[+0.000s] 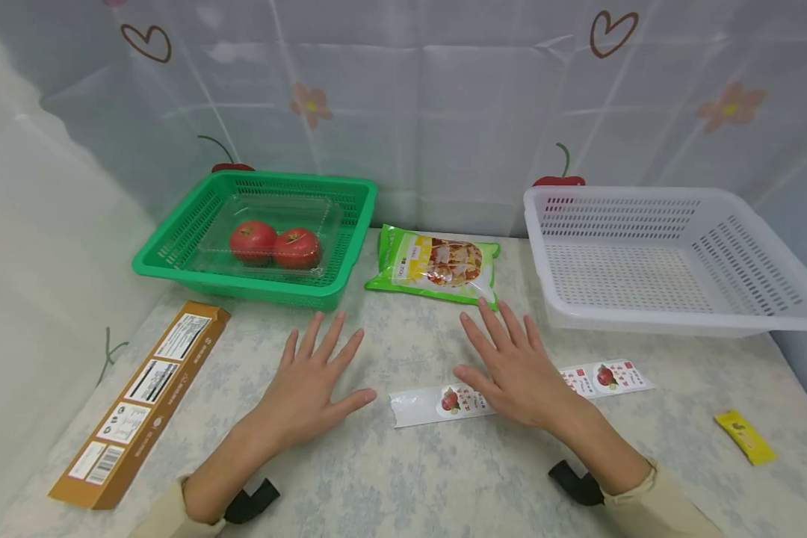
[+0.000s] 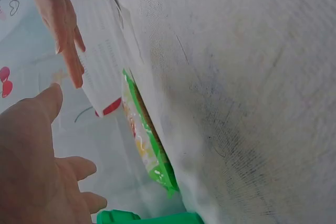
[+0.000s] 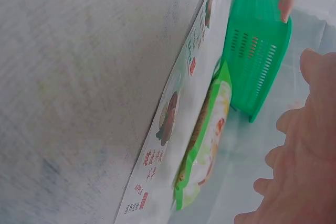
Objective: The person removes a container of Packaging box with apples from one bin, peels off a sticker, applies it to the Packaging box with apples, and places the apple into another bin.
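My left hand (image 1: 307, 388) hovers over the table with fingers spread, holding nothing. My right hand (image 1: 514, 366) is spread the same way above a white strip of apple labels (image 1: 413, 407), hiding its middle part. Beyond the fingertips lies a green and white snack bag (image 1: 437, 263) with a food picture on it. At the back left, a green basket (image 1: 164, 267) holds a clear plastic box (image 1: 326, 213) over two tomatoes (image 1: 296, 248). A white basket (image 1: 551, 314) stands at the back right.
A long brown carton (image 1: 141, 403) with white label panels lies slantwise on the left. Toward the right edge is a small yellow packet (image 1: 745, 437). A printed curtain (image 1: 444, 119) hangs behind the baskets, and a patterned cloth (image 1: 390, 486) covers the table.
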